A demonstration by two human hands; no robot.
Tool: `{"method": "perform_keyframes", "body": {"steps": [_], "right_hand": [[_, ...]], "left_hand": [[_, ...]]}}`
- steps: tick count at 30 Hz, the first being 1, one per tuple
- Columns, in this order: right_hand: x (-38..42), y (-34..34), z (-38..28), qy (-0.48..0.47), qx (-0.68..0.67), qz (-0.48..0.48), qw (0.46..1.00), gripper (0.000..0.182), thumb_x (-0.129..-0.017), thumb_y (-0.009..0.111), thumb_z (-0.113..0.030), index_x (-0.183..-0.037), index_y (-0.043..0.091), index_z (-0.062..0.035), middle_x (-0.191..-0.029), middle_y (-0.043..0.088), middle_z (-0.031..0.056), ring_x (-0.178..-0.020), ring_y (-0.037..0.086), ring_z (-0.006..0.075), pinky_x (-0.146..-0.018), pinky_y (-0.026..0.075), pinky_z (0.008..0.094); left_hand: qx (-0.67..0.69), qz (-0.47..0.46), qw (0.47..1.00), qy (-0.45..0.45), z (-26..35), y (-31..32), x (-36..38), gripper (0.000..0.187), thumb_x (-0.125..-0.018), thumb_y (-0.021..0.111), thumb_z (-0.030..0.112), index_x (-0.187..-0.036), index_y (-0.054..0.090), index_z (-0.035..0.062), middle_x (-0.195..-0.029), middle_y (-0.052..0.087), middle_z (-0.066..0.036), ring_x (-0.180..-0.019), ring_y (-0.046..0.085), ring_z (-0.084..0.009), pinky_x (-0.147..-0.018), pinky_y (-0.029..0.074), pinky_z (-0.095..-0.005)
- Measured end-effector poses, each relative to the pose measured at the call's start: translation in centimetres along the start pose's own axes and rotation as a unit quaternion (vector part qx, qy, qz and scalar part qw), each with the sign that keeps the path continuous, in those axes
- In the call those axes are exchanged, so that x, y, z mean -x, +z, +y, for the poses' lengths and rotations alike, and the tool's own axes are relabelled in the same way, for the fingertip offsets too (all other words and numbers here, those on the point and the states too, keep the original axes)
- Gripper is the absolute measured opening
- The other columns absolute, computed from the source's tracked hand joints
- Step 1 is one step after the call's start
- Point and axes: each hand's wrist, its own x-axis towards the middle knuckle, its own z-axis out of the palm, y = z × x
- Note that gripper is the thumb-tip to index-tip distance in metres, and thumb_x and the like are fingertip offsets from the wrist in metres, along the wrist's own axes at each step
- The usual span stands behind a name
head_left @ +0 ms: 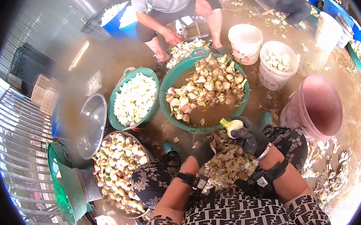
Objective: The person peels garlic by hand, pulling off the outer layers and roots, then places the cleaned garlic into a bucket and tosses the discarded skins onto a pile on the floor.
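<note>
Both of my hands wear dark gloves. My right hand is closed around a pale peeled garlic bulb with a short green stem pointing left. Lower and to the left, my left hand is closed over the lap, and a small light-coloured edge shows at its fingers; what it holds is too small to name. Beneath both hands lies a heap of dry garlic skins. Just beyond them stands a large green tub with unpeeled garlic bulbs piled in it and brownish liquid at the bottom.
A green basin of white garlic and a round container of bulbs stand left. White buckets and a pink bucket stand right. Another person sits opposite, with a second person's legs farther right.
</note>
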Motion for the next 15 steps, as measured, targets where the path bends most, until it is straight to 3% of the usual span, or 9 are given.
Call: {"method": "perform_keyframes", "body": {"steps": [2, 3, 4, 6, 7, 9, 12, 14, 15], "right_hand": [[0.7, 0.4, 1.2, -0.048, 0.105, -0.048, 0.992, 0.05, -0.076, 0.064, -0.003, -0.12, 0.042, -0.0029, -0.105, 0.053, 0.0086, -0.091, 0.057, 0.0156, -0.077, 0.049, 0.026], [1.3, 1.2, 1.9, -0.087, 0.131, -0.033, 0.987, 0.054, -0.074, 0.068, -0.008, -0.121, 0.043, -0.0022, -0.108, 0.054, 0.0103, -0.095, 0.056, 0.0157, -0.079, 0.048, 0.0276], [1.8, 1.7, 2.3, -0.085, 0.132, -0.035, 0.987, 0.054, -0.074, 0.068, -0.008, -0.121, 0.043, -0.0022, -0.108, 0.054, 0.0103, -0.095, 0.056, 0.0157, -0.079, 0.048, 0.0276], [2.6, 2.4, 2.8, -0.244, 0.493, 0.045, 0.834, 0.058, -0.071, 0.072, -0.015, -0.12, 0.044, -0.0014, -0.112, 0.054, 0.0144, -0.099, 0.056, 0.0222, -0.083, 0.047, 0.033], [3.1, 2.9, 3.1, -0.245, 0.494, 0.044, 0.833, 0.058, -0.071, 0.072, -0.015, -0.12, 0.044, -0.0014, -0.112, 0.054, 0.0144, -0.099, 0.056, 0.0222, -0.083, 0.047, 0.033], [4.0, 4.2, 3.7, -0.398, 0.572, 0.029, 0.717, 0.061, -0.068, 0.075, -0.02, -0.118, 0.046, -0.0013, -0.113, 0.055, 0.0177, -0.103, 0.056, 0.0303, -0.088, 0.044, 0.0379], [5.1, 5.5, 4.7, -0.389, 0.557, 0.001, 0.734, 0.06, -0.068, 0.075, -0.02, -0.118, 0.047, -0.0024, -0.111, 0.055, 0.0194, -0.104, 0.054, 0.0361, -0.089, 0.043, 0.0396], [5.8, 6.1, 4.9, -0.398, 0.541, 0.007, 0.741, 0.059, -0.068, 0.075, -0.018, -0.118, 0.048, -0.0027, -0.11, 0.057, 0.0163, -0.102, 0.056, 0.0292, -0.087, 0.045, 0.0375], [6.0, 6.1, 4.8, -0.343, 0.493, 0.0, 0.8, 0.058, -0.068, 0.075, -0.016, -0.117, 0.048, -0.0025, -0.109, 0.057, 0.0137, -0.1, 0.057, 0.0247, -0.086, 0.046, 0.0352]], "left_hand": [[-0.079, 0.092, 0.993, 0.005, -0.8, 2.0, 1.9, 0.016, -0.086, 0.054, 0.015, -0.097, 0.056, 0.0044, -0.088, 0.062, -0.008, -0.078, 0.06, -0.024, -0.069, 0.048, -0.0354], [-0.079, 0.135, 0.983, 0.094, -1.2, 2.2, 2.0, 0.021, -0.089, 0.051, 0.019, -0.101, 0.056, 0.0026, -0.084, 0.06, -0.006, -0.075, 0.058, -0.0185, -0.069, 0.047, -0.0316], [-0.079, 0.138, 0.983, 0.092, -0.9, 1.8, 2.5, 0.021, -0.089, 0.051, 0.019, -0.101, 0.056, 0.0026, -0.084, 0.06, -0.006, -0.075, 0.058, -0.0185, -0.069, 0.047, -0.0316], [0.268, 0.124, 0.945, 0.141, 1.3, 0.2, 3.7, 0.03, -0.091, 0.048, 0.024, -0.109, 0.054, -0.0001, -0.085, 0.06, -0.005, -0.077, 0.057, -0.0144, -0.069, 0.047, -0.0283], [0.352, 0.084, 0.93, 0.071, 3.2, -1.0, 4.2, 0.036, -0.092, 0.047, 0.027, -0.113, 0.053, -0.0017, -0.088, 0.059, -0.006, -0.077, 0.055, -0.012, -0.066, 0.046, -0.0268], [0.326, 0.131, 0.931, 0.095, 4.9, -1.3, 5.0, 0.034, -0.092, 0.048, 0.026, -0.112, 0.053, -0.001, -0.09, 0.059, -0.005, -0.077, 0.055, -0.011, -0.066, 0.046, -0.0254], [0.21, 0.211, 0.941, 0.161, 6.3, -1.8, 6.1, 0.032, -0.09, 0.053, 0.023, -0.112, 0.054, 0.0004, -0.095, 0.059, -0.004, -0.077, 0.053, -0.0086, -0.065, 0.045, -0.0226], [0.471, 0.123, 0.873, -0.011, 6.5, -2.2, 7.1, 0.029, -0.087, 0.058, 0.019, -0.11, 0.056, 0.0004, -0.096, 0.059, -0.003, -0.078, 0.053, -0.0088, -0.066, 0.044, -0.0217], [0.471, 0.122, 0.873, -0.009, 6.8, -2.5, 7.7, 0.029, -0.087, 0.058, 0.019, -0.11, 0.056, 0.0005, -0.096, 0.059, -0.003, -0.078, 0.053, -0.0088, -0.066, 0.044, -0.0217]]}}
